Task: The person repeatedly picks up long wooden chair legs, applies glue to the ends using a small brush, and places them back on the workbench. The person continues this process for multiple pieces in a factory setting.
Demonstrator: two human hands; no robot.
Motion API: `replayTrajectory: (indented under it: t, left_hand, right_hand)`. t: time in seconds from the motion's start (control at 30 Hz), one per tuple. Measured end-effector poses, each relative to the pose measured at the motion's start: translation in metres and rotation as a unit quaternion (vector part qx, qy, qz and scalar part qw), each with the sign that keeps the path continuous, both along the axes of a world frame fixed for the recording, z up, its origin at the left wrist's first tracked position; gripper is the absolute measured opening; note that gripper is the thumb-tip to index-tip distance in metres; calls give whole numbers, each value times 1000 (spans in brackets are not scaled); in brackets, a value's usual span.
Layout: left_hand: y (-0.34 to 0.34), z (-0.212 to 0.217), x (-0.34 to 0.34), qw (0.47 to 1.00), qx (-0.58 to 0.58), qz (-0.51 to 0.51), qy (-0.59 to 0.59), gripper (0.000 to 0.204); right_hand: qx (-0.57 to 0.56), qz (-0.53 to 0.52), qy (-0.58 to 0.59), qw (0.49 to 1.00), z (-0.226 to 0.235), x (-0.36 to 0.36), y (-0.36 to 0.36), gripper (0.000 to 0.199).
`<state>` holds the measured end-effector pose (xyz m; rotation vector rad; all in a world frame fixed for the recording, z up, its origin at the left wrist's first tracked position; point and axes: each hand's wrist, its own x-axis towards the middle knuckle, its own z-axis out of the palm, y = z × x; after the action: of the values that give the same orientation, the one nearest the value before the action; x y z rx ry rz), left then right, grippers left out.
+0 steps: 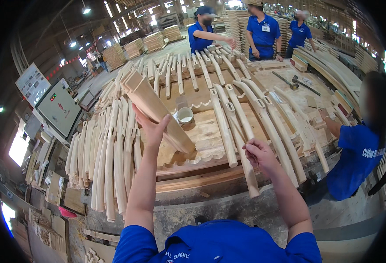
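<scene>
My left hand (151, 127) is wrapped round a bundle of flat pale wooden slats (158, 107), tilted with its lower end down by the worktable. Over the near edge of the table, my right hand (262, 158) is closed in a pinch, and whatever it may hold is too small to make out. Just beyond it lie several curved wooden chair legs (221, 127) with slots cut near their ends. A small round pot (185, 115) with a white substance inside stands to the right of the slats.
More slotted curved legs (109, 149) are piled at the left, and a row (193, 72) lies along the far side. Two hammers (296, 85) rest at the right. A co-worker in blue (355, 158) stands close on the right; others (263, 35) stand behind the table.
</scene>
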<state>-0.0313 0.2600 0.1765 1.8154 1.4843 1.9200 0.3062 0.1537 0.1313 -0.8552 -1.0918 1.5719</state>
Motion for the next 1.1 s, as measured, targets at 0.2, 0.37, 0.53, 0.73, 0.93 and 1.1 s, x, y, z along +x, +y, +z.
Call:
replayTrajectory:
  t: [0.2,0.37,0.53,0.73,0.93,1.1]
  left_hand:
    - [-9,-10,17,1000,21,18,6,116]
    - [-18,-20,21,998,-30,49,-10,118]
    - [-25,-30,26,997,-27,53,-52,120]
    - [-31,-46,19,996,11,64,-62,123]
    - [-32,-50,12,997,-11,71,-42,124]
    - [-35,-49,16,997,-4,53,-57,121]
  right_hand:
    - [213,-54,-199,955,-7,-16,65,19]
    - [284,-133,-412,856,17,-43,99,22]
    - [341,-146,-659,654,31,-72,148,19]
    - [376,-81,-785,486,41,-137,211,15]
    - [380,-50,-821,423,34,-188,237,18]
    - [295,-1,-824,485,14,-195,251,21]
